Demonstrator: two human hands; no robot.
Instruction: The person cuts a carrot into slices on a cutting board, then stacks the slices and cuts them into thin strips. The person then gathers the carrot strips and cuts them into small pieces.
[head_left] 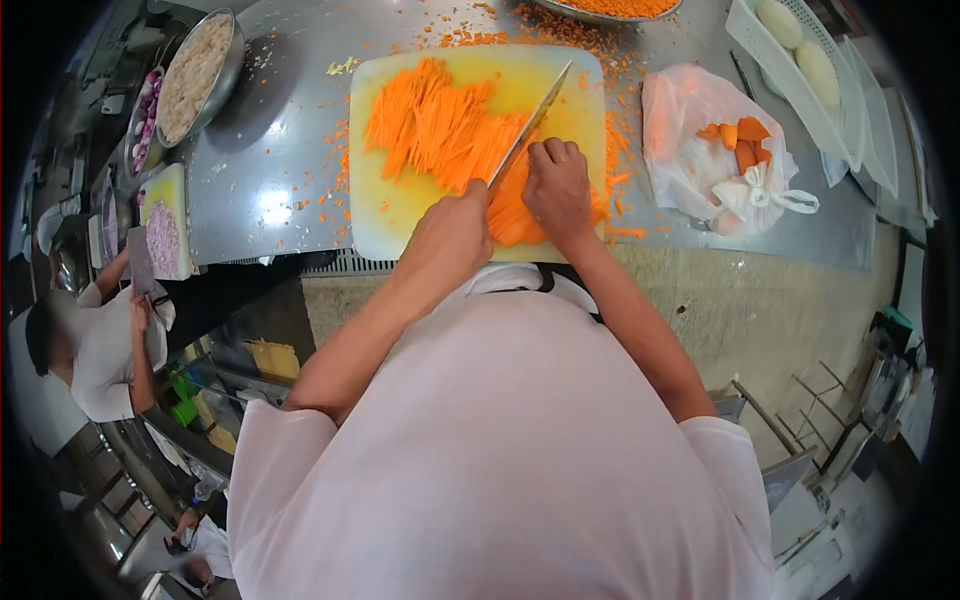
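Observation:
My left hand (448, 240) is wrapped round the handle of a large knife (540, 112), whose blade slants up and to the right over the cutting board (375, 225). With fingers curled, my right hand (558, 190) presses on orange carrot slices (515, 222) just right of the blade. Thin carrot shreds (430, 120) lie heaped on the board's left and middle, left of the knife. The lower part of the blade touches or nearly touches the carrot; the exact contact is hidden.
A plastic bag (680, 130) with orange pieces lies right of the board. Beyond it is a white basket (850, 130). Bowls stand at the upper left (232, 75) and top (660, 14). At far left, a person (110, 345) holds a cleaver by another board (180, 185).

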